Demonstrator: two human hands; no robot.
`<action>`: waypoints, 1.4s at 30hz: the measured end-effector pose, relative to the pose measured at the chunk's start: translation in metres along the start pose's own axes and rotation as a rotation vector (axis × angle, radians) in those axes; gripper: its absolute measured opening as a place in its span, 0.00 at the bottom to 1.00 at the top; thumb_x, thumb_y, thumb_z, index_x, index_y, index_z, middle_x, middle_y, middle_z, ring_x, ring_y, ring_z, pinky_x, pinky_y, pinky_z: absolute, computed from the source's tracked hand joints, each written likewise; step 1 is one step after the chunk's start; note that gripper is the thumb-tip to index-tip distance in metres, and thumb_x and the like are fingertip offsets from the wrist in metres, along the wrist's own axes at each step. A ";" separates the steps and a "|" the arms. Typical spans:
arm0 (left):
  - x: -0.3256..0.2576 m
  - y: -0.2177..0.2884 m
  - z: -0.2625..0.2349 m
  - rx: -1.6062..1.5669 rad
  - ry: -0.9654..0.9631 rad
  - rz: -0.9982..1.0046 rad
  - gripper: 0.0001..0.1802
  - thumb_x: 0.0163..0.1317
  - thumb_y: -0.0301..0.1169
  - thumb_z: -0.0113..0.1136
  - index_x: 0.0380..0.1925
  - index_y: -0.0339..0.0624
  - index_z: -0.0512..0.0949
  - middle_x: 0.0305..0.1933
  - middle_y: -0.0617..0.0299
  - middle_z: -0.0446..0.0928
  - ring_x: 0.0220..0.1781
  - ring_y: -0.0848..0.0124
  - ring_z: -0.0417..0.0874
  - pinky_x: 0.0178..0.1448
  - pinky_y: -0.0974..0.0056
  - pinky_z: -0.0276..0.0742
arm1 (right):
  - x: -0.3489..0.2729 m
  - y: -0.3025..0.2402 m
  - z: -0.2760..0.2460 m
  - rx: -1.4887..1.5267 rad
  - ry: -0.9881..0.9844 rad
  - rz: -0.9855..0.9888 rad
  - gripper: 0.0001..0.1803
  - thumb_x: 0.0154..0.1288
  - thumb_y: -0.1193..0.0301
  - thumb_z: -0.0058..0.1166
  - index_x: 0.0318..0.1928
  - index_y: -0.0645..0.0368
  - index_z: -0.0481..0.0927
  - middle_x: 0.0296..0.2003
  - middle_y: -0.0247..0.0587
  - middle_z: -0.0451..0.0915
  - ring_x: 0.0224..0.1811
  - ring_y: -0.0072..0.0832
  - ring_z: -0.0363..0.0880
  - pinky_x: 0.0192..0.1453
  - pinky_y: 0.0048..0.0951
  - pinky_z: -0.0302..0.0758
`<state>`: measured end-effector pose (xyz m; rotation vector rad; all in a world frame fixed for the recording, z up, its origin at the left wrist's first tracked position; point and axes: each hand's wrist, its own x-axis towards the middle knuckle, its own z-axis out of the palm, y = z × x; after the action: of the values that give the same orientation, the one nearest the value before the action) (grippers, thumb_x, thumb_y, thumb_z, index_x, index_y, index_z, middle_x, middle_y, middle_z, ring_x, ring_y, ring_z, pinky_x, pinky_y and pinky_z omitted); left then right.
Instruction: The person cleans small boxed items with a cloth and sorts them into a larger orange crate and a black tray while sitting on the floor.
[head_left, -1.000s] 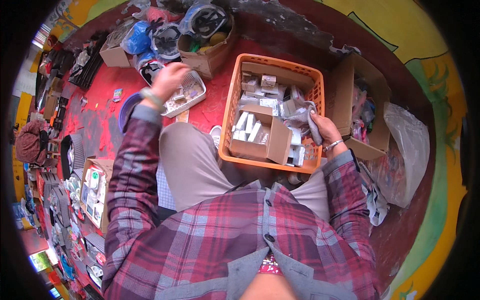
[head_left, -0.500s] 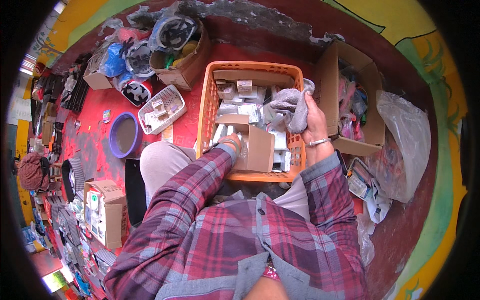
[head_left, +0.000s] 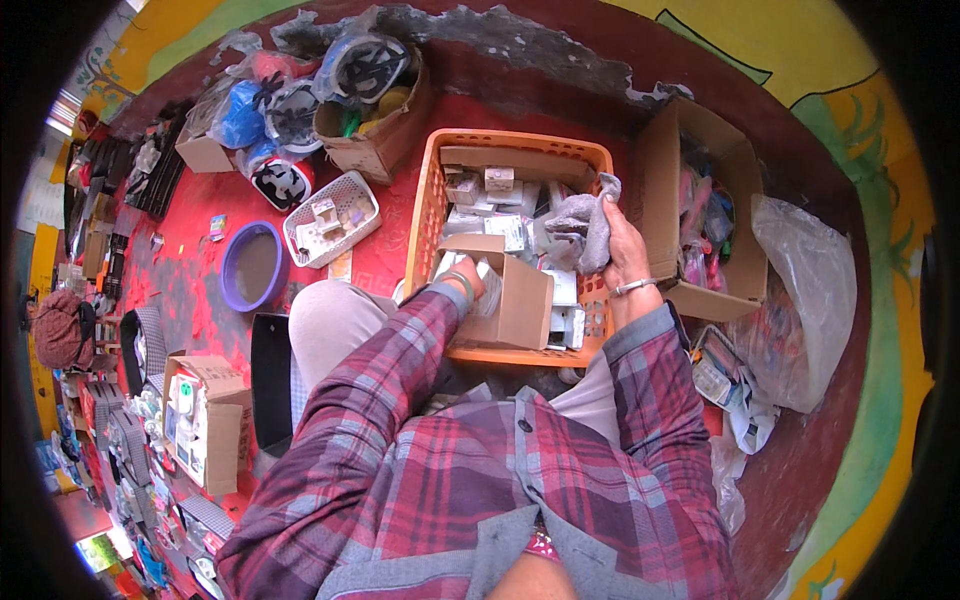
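The left hand [head_left: 466, 274] is dipping into a cardboard box [head_left: 524, 300], its grip impossible to tell; the right hand [head_left: 627, 246] is gripping a grey cloth [head_left: 596, 238]; the box is sitting in an orange basket's [head_left: 427, 218] near side, a purple basin [head_left: 228, 272] standing left

the cloth [head_left: 596, 240] is grey, crumpled and soft-looking, pinched along its right edge by the right grip [head_left: 626, 245]; one end stands up beyond the fingertips, while the loose folds spread to the left of that grip. the cardboard box [head_left: 525, 303] is plain brown and open at the top, surrounding the fingers of the left grip [head_left: 467, 279]; one broad flap stands to the right of that grip, another just beyond it. the white packs [head_left: 449, 262], slim and close together, show on both sides of the left grip; its fingertips are hidden among them.
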<state>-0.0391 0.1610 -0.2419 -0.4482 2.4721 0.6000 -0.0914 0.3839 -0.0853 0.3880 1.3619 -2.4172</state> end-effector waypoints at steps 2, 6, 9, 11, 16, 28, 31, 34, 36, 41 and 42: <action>-0.002 -0.002 -0.025 -0.058 0.062 0.007 0.25 0.39 0.34 0.62 0.40 0.33 0.73 0.44 0.46 0.76 0.45 0.59 0.79 0.46 0.62 0.74 | 0.001 0.000 -0.003 -0.009 0.013 -0.026 0.19 0.65 0.58 0.44 0.41 0.63 0.75 0.34 0.40 0.79 0.34 0.29 0.78 0.38 0.29 0.75; -0.031 -0.009 -0.071 -1.086 -0.157 0.031 0.09 0.43 0.30 0.59 0.24 0.41 0.72 0.28 0.63 0.72 0.33 0.69 0.74 0.41 0.61 0.72 | -0.014 -0.004 0.016 0.005 -0.051 -0.060 0.20 0.66 0.58 0.42 0.45 0.63 0.74 0.38 0.41 0.78 0.38 0.30 0.78 0.44 0.28 0.74; -0.070 0.004 -0.084 -1.624 -0.387 0.297 0.16 0.46 0.30 0.57 0.38 0.41 0.73 0.38 0.60 0.75 0.47 0.66 0.74 0.52 0.56 0.69 | -0.023 0.001 0.027 -0.017 -0.207 -0.174 0.21 0.66 0.58 0.41 0.48 0.64 0.72 0.41 0.43 0.77 0.41 0.29 0.76 0.46 0.27 0.73; -0.099 0.018 -0.092 -1.809 -0.543 0.327 0.21 0.48 0.32 0.55 0.46 0.41 0.71 0.44 0.59 0.75 0.53 0.64 0.72 0.58 0.54 0.66 | -0.026 0.020 0.027 -0.492 -0.242 -0.454 0.22 0.66 0.59 0.39 0.51 0.62 0.71 0.45 0.45 0.75 0.46 0.31 0.74 0.51 0.30 0.70; -0.127 0.035 -0.078 -2.199 -0.522 0.504 0.29 0.59 0.47 0.47 0.56 0.43 0.63 0.56 0.57 0.68 0.58 0.62 0.69 0.63 0.55 0.61 | -0.068 0.075 0.058 -1.522 -0.378 -1.031 0.28 0.63 0.62 0.42 0.61 0.60 0.58 0.61 0.54 0.57 0.66 0.45 0.50 0.68 0.43 0.43; -0.131 0.044 -0.055 -2.030 -0.540 0.476 0.36 0.58 0.63 0.35 0.59 0.52 0.60 0.60 0.62 0.64 0.62 0.67 0.63 0.61 0.53 0.62 | -0.068 0.054 0.076 -1.419 -0.471 -0.936 0.23 0.64 0.65 0.39 0.58 0.60 0.64 0.59 0.50 0.62 0.64 0.41 0.56 0.66 0.39 0.51; -0.142 0.045 -0.066 -1.977 -0.616 0.545 0.36 0.57 0.64 0.34 0.58 0.54 0.61 0.57 0.63 0.67 0.57 0.65 0.69 0.59 0.52 0.64 | -0.050 0.057 0.058 -1.287 -0.254 -0.859 0.22 0.67 0.65 0.35 0.57 0.62 0.65 0.57 0.52 0.65 0.62 0.41 0.60 0.64 0.38 0.56; -0.136 0.043 -0.069 -2.040 -0.541 0.549 0.37 0.58 0.63 0.31 0.56 0.48 0.63 0.55 0.62 0.68 0.56 0.63 0.70 0.60 0.55 0.64 | -0.053 0.071 0.054 -1.242 -0.270 -1.003 0.21 0.66 0.66 0.37 0.56 0.63 0.66 0.55 0.53 0.66 0.60 0.43 0.62 0.62 0.39 0.60; -0.131 0.038 -0.071 -2.108 -0.522 0.501 0.36 0.62 0.60 0.29 0.58 0.43 0.61 0.58 0.59 0.66 0.58 0.63 0.68 0.63 0.56 0.62 | -0.068 0.082 0.063 -1.294 -0.419 -1.191 0.21 0.63 0.68 0.41 0.54 0.64 0.67 0.54 0.54 0.67 0.59 0.43 0.63 0.62 0.39 0.60; -0.121 0.016 -0.036 -2.142 -0.694 0.848 0.30 0.64 0.51 0.36 0.60 0.44 0.57 0.62 0.60 0.60 0.63 0.67 0.61 0.67 0.60 0.54 | -0.089 0.078 0.092 -1.463 -0.578 -1.200 0.21 0.59 0.66 0.47 0.53 0.61 0.70 0.54 0.48 0.68 0.59 0.39 0.64 0.64 0.41 0.56; -0.123 0.018 -0.035 -2.113 -0.656 0.833 0.30 0.64 0.50 0.37 0.60 0.44 0.56 0.63 0.61 0.59 0.63 0.67 0.60 0.67 0.60 0.54 | -0.086 0.074 0.092 -1.493 -0.556 -1.205 0.21 0.59 0.67 0.46 0.52 0.60 0.70 0.54 0.47 0.68 0.59 0.38 0.65 0.64 0.41 0.56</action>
<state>0.0357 0.1817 -0.1381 0.1921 0.4293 2.8422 0.0109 0.2825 -0.0627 -1.6419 2.8502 -0.9596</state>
